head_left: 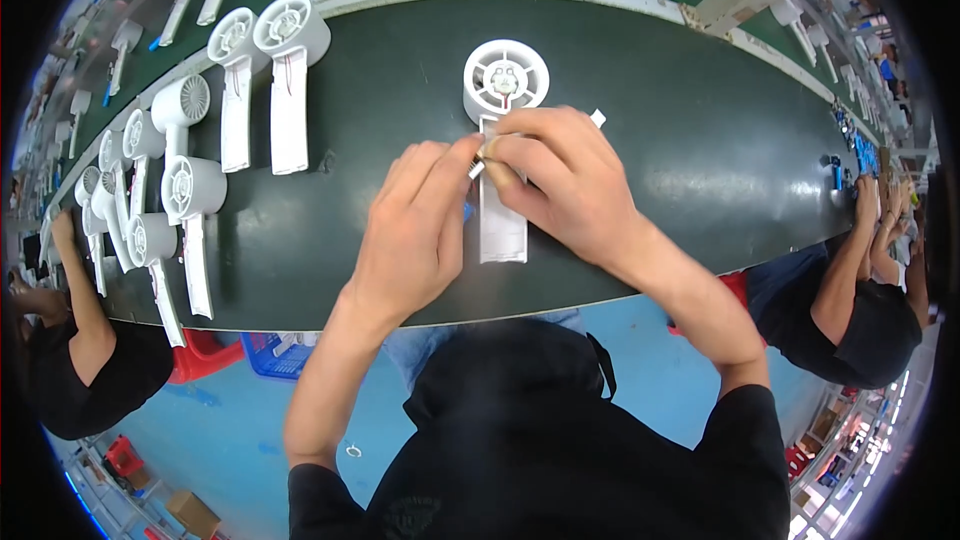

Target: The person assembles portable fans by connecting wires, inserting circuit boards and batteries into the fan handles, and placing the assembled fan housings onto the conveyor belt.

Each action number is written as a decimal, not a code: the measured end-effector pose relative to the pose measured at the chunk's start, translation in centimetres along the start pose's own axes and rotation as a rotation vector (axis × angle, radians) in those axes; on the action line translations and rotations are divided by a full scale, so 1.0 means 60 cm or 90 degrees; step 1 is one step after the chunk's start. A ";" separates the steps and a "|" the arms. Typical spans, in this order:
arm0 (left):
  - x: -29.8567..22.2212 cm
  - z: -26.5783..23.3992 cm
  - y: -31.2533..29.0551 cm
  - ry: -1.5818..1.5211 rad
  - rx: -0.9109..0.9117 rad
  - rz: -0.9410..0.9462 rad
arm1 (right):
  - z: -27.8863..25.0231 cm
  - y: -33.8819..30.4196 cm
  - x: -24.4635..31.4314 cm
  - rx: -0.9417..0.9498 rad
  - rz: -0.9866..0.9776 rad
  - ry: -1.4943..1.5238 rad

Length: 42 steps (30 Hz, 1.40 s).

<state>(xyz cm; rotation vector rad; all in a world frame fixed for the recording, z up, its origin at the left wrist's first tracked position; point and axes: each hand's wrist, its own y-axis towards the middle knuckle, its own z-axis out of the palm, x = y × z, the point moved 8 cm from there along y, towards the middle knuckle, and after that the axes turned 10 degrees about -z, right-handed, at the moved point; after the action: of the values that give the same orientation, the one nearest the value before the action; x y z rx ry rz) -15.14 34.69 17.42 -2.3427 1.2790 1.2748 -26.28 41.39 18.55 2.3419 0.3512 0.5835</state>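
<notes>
Both hands are in tight now! The white fan [503, 225] lies mid-desk, round head far, handle near, its open channel facing up. The left hand [405, 225] has thumb and forefinger drawn together, seemingly on a small white piece [476, 170] at the handle's left edge; the right hand [575, 180] pinches in from the other side, apparently on the same piece, though knuckles mask the exact hold.

Progress check: hub and spokes sit inside the head, so that end looks put together. The handle has no cover on, and the small piece isn't seated, so I'd call this one part-built. The hands themselves are the main obstruction, hiding the handle's upper end.

Around them: a white scrap [598, 118] just beyond the right hand, a pair of fans [290, 105] far left on the dark green desk [400, 70], more clustered nearer, blue parts [838, 172] at far right, and co-workers either side.
</notes>
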 end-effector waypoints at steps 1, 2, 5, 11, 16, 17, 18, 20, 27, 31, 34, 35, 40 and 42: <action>0.010 -0.004 0.000 -0.027 0.005 -0.045 | -0.012 -0.005 -0.003 -0.049 0.065 -0.006; 0.021 -0.009 0.000 -0.054 0.008 -0.090 | -0.018 -0.017 -0.010 -0.039 0.173 0.004; 0.058 0.000 -0.002 -0.290 0.042 -0.233 | 0.030 -0.106 -0.023 0.018 0.632 0.379; 0.076 -0.144 0.121 -0.403 0.021 -0.347 | 0.057 0.112 -0.057 -0.036 0.532 0.502; 0.217 -0.314 0.332 -0.133 -0.116 -0.345 | 0.194 0.358 -0.208 0.017 0.364 0.277; 0.273 -0.334 0.354 -0.141 -0.125 -0.337 | 0.241 0.385 -0.228 0.003 0.366 0.290; 0.326 -0.346 0.368 -0.149 -0.131 -0.327 | 0.289 0.405 -0.250 -0.012 0.370 0.301; 0.377 -0.337 0.388 -0.146 -0.126 -0.391 | 0.344 0.419 -0.316 -0.016 0.328 0.104; 0.438 -0.413 0.358 0.513 -0.207 -0.446 | 0.339 0.404 -0.263 0.040 0.260 0.004; 0.488 -0.449 0.339 0.410 -0.178 -0.380 | 0.219 0.351 -0.191 0.084 0.286 0.129; 0.411 -0.468 0.333 0.387 -0.295 -0.247 | 0.076 0.243 -0.155 0.126 0.358 0.192; 0.372 -0.468 0.326 0.371 -0.338 -0.182 | 0.028 0.188 -0.148 0.129 0.420 0.217; 0.173 -0.332 0.261 0.219 -0.222 -0.156 | -0.163 -0.119 -0.186 -0.039 0.664 0.247; 0.072 -0.295 0.184 0.207 -0.107 -0.273 | -0.237 -0.199 -0.200 -0.064 0.763 0.115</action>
<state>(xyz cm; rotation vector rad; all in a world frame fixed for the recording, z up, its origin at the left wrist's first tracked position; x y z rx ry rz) -11.79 16.25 27.49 -2.8268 0.6906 0.9233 -44.78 53.26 16.08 2.1972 -1.0646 1.2975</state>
